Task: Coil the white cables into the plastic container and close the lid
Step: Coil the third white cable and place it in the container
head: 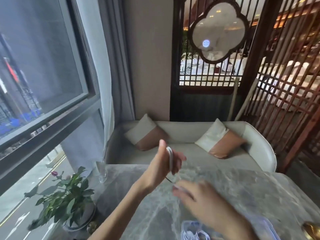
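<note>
My left hand (165, 166) is raised above the grey marble table (233, 191) and grips a coil of white cable (170, 157) looped round its fingers. A thin strand of the cable trails down from it towards my right hand (204, 200). That hand is blurred and hovers lower, its fingertips pinching the strand's end. The clear plastic container (192, 230) stands at the near table edge, partly hidden under my right forearm, with white cables inside. Its blue-rimmed lid (270, 227) lies to the right of it.
A potted plant (65, 201) and a glass vase (102, 174) stand at the table's left side by the window. A gold object (311, 230) sits at the right edge. A grey sofa (181, 153) with two cushions lies beyond the table.
</note>
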Motion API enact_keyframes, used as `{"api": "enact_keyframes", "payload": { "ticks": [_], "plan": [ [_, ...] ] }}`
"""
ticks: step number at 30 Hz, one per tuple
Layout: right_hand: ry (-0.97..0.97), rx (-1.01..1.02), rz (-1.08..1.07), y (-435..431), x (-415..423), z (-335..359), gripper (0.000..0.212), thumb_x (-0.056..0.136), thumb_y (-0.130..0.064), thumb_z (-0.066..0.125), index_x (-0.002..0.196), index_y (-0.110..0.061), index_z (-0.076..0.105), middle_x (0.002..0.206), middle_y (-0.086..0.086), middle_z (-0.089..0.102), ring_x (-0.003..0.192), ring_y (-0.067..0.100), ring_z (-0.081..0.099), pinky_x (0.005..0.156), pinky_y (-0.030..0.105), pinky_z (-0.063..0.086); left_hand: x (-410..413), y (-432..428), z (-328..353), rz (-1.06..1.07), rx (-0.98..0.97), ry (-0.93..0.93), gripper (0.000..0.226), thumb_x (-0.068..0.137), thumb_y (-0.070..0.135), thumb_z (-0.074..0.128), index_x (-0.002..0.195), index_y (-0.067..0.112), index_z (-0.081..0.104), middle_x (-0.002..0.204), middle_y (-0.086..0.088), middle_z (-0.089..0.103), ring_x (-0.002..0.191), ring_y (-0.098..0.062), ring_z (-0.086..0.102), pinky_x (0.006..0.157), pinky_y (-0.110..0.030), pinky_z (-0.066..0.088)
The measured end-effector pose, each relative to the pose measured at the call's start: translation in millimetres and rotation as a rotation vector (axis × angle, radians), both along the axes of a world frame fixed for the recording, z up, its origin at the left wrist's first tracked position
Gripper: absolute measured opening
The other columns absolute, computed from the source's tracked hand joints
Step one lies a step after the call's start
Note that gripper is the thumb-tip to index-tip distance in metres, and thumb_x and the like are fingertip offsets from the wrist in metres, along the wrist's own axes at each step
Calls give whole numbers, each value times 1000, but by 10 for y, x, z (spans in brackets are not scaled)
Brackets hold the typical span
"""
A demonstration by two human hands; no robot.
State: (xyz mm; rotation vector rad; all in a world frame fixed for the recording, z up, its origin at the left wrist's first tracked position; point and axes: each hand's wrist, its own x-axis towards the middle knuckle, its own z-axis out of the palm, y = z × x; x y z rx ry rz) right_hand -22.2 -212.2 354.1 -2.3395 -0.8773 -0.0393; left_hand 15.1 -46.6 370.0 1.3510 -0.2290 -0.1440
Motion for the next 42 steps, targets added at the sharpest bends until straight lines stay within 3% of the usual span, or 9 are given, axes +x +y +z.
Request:
{"api": "enact_keyframes", "payload": {
  "ticks": [5,12,16,19,23,28,32,36,42],
  "plan": [
    [-615,92,-43,-308,306,863,37,84,-63,60,73,-29,68,61,-8,63,58,8,59,55,26,45,-382,-361,-35,-307,48,-37,85,85,72,1,73,13,61,56,5,53,53,-10,45,56,-20,38],
    [430,691,-225,297,577,90,48,107,-27,40,61,-17,51,43,-6,53,42,0,51,48,15,42,-342,-318,127,-368,-387,98,85,91,75,11,76,4,56,61,-10,46,53,-20,44,54,-27,38],
    [446,428,-184,322,254,-593,37,104,-32,44,79,-11,62,49,3,55,46,13,55,53,30,44,-105,-48,42,-198,-630,156,78,94,72,27,86,2,62,68,-7,54,59,-18,53,58,-26,48],
    [473,193,-95,199,-9,-611,19,100,-37,48,87,-31,59,52,-10,58,49,1,50,60,25,44,71,43,-181,9,-366,133,85,92,74,23,93,4,73,68,-5,59,58,-16,54,60,-24,46],
    [8,-251,-39,-72,26,-120,30,94,-53,44,91,-25,54,86,-3,69,72,15,54,71,32,42,9,-19,-531,66,88,55,87,94,71,13,91,4,68,66,-3,58,58,-17,46,59,-28,37],
    [-516,-129,3,-311,380,437,34,91,-56,51,81,-28,68,77,-11,69,71,10,63,61,32,49,-320,-218,-541,-217,182,14,99,75,92,20,79,3,64,63,-5,56,58,-15,49,60,-24,39],
    [-45,315,-27,-162,680,210,42,89,-50,62,78,-10,72,70,3,67,66,11,59,67,45,49,-538,-329,-259,-366,-141,39,78,85,79,27,77,11,64,58,-1,57,55,-16,48,59,-23,40],
    [431,526,-87,220,355,-500,37,99,-39,43,71,-32,67,51,-10,56,52,-2,49,57,35,43,-437,-243,-112,-231,-303,10,78,95,64,14,80,6,65,59,-6,55,54,-18,47,55,-30,37],
    [244,58,-48,133,-52,-595,26,96,-44,47,119,-36,56,96,-15,67,87,6,64,80,26,47,-223,-130,-314,130,-49,61,73,96,62,27,106,3,69,78,-10,65,68,-19,55,60,-28,39]
  ]
}}
